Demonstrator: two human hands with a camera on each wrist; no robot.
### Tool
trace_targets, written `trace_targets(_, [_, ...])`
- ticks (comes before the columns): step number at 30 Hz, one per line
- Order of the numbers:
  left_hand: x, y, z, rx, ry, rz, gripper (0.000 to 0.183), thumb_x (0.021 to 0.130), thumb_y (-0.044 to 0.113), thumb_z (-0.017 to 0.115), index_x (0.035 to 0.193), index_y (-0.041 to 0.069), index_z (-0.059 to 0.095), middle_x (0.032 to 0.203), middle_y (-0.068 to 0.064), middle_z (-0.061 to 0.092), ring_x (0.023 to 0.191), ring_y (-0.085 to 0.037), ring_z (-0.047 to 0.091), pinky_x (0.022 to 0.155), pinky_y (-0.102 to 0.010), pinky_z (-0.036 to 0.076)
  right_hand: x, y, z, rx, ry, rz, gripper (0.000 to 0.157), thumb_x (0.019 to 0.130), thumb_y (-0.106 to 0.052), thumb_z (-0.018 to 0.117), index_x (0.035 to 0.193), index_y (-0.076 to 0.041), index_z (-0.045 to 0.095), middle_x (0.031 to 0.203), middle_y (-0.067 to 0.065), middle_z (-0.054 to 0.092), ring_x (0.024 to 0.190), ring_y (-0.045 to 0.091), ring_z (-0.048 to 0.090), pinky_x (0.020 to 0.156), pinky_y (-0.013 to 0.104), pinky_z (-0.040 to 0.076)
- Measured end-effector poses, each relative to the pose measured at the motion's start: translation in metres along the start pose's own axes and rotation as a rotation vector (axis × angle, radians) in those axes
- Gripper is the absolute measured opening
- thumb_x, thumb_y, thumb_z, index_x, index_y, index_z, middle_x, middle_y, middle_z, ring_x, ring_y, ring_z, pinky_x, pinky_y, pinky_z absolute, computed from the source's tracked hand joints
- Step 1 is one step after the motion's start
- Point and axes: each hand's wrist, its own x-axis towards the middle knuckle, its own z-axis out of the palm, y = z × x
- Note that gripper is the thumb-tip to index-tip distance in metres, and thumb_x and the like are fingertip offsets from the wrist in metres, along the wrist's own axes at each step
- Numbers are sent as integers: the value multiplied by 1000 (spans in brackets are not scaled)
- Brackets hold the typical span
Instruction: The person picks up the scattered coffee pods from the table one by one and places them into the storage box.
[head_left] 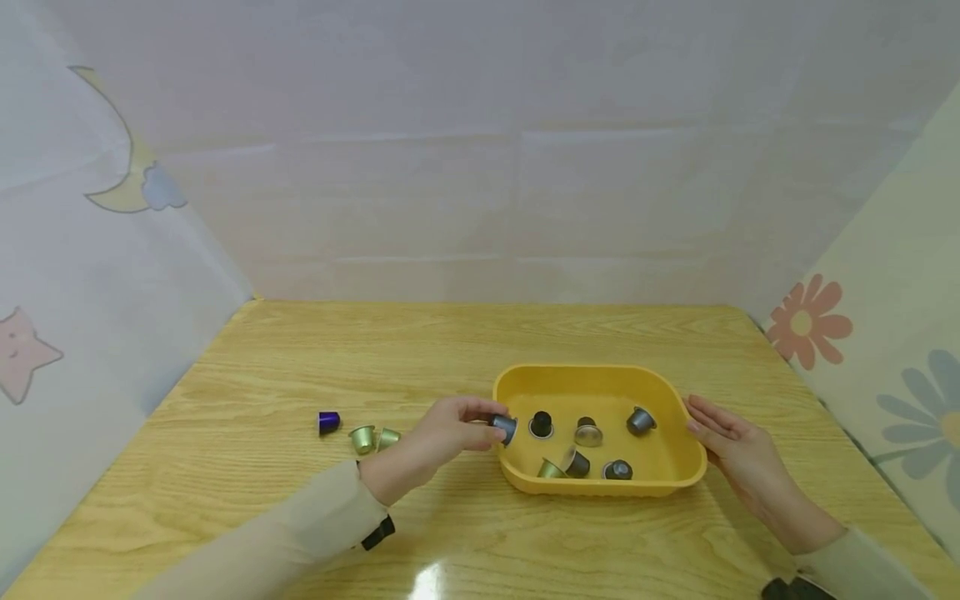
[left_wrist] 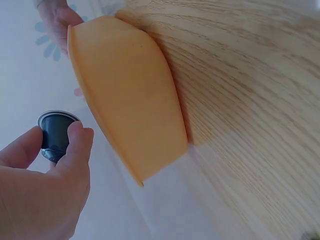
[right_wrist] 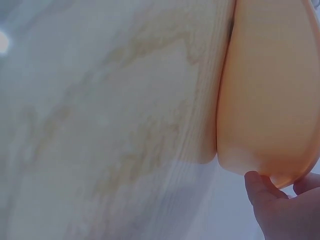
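Observation:
My left hand (head_left: 442, 437) pinches a dark blue-grey coffee capsule (head_left: 504, 428) between thumb and fingers, right at the left rim of a yellow tray (head_left: 600, 488). In the left wrist view the same capsule (left_wrist: 56, 132) shows its silvery rim, beside the tray's outer wall (left_wrist: 125, 95). My right hand (head_left: 746, 467) rests on the tray's right end, its fingers fairly straight along the outside; in the right wrist view its fingertips (right_wrist: 254, 181) touch the wall near the rim. Inside the tray lie several capsules, among them a black one (head_left: 541, 423), a grey one (head_left: 641, 421) and a green one (head_left: 551, 470).
On the wooden table (head_left: 360, 350), left of the tray, lie a purple capsule (head_left: 328, 422) and two green capsules, one of them (head_left: 362, 438) just beyond my left wrist and the other (head_left: 387, 438) partly behind it. Pale cloth walls with printed shapes surround the table.

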Motion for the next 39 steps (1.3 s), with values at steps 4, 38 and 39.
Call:
trace_targets(4, [5,0,4,18,6,4,36,90,2,67,125,-7,60,120,-13,63,100,-19,63,89,-35,53,0,1,1,-15,7,10,71,95,-21,64,150,1,24,110,-30,58,96,-13,58,79,13,51])
trace_targets(38, [21,-3,5,173,35,93,31,90,1,68,120,-7,62,124,-20,62,116,-30,59,88,-32,54,-1,5,-2,35,-22,-26,31,96,-18,63,123,-34,60,107,-29,61,97,-11,59,78,15,52])
trace_targets(39, [20,-3,2,169,45,95,31,90,2,67,120,-7,63,124,-20,61,116,-30,59,88,-32,54,0,5,-2,37,-20,-25,30,96,-18,63,121,-35,61,107,-29,61,97,-11,60,78,15,52])
